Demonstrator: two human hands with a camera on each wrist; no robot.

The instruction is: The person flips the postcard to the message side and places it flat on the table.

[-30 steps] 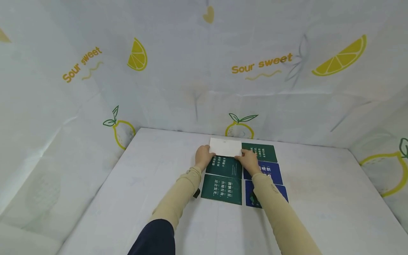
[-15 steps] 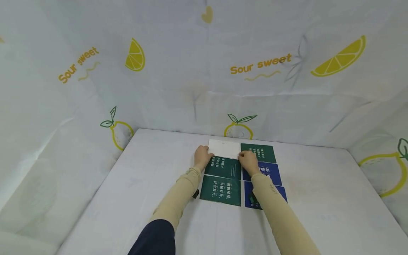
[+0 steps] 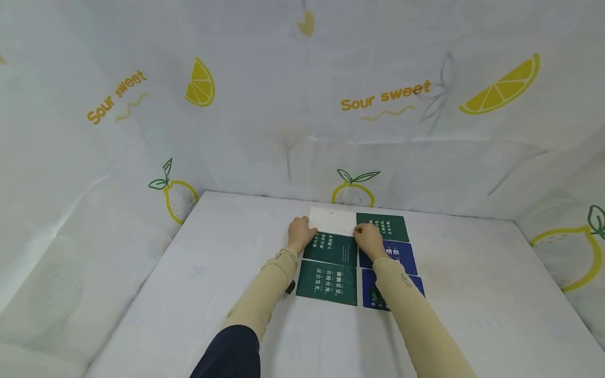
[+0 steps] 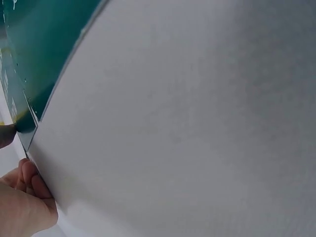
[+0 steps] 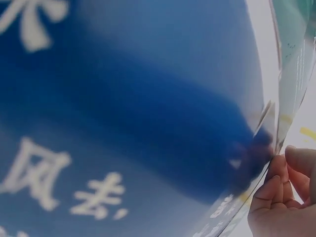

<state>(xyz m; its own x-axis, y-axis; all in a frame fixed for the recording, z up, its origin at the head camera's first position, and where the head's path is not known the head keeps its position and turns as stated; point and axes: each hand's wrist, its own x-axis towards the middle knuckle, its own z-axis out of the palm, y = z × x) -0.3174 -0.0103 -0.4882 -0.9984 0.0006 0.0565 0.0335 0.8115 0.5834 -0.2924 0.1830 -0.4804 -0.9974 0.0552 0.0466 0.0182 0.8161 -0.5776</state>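
At the far end of the table, a white blank card (image 3: pixel 332 220) lies at the top of a column of printed cards. My left hand (image 3: pixel 300 233) pinches its near left corner, thumb laid over the edge and fingers curled beside it. On the opposite side, my right hand (image 3: pixel 370 240) has thumb and fingertips together at the near right corner. Directly below the white card is a green card (image 3: pixel 331 249) with white characters, edges close together. In the right wrist view, a blue card (image 5: pixel 148 98) fills most of the picture beside the right hand's fingers (image 5: pixel 277 170).
Another green card (image 3: pixel 326 283) lies nearest in the left column. The right column has a green card (image 3: pixel 394 227) at the top and blue cards (image 3: pixel 407 257) below, partly covered by the right arm. A lemon-print white sheet (image 3: pixel 264 121) hangs behind the white table (image 3: pixel 227 252).
The white card has come down flatter, level with the green card to its right. My right hand has shifted slightly at its corner; over the last half second both hands stay nearly still.
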